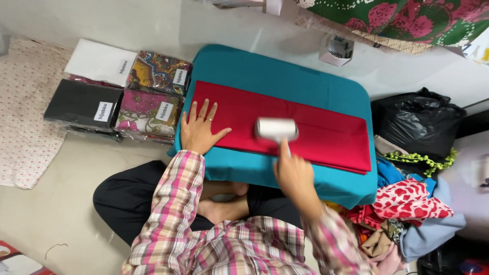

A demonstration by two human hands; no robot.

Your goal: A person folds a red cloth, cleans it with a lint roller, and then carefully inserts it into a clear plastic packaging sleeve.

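A folded red cloth (316, 130) lies flat on a teal cushion-like board (285, 71) in front of my crossed legs. My left hand (199, 130) presses flat on the cloth's left end, fingers spread. My right hand (291, 170) grips the handle of a white lint roller (276, 128), whose blurred roll rests on the middle of the red cloth.
Several wrapped, folded patterned fabrics (153, 97) and a black one (81, 104) are stacked on the floor at the left. A black plastic bag (415, 122) and a heap of loose colourful clothes (407, 203) sit at the right. A small white box (336, 49) stands behind the board.
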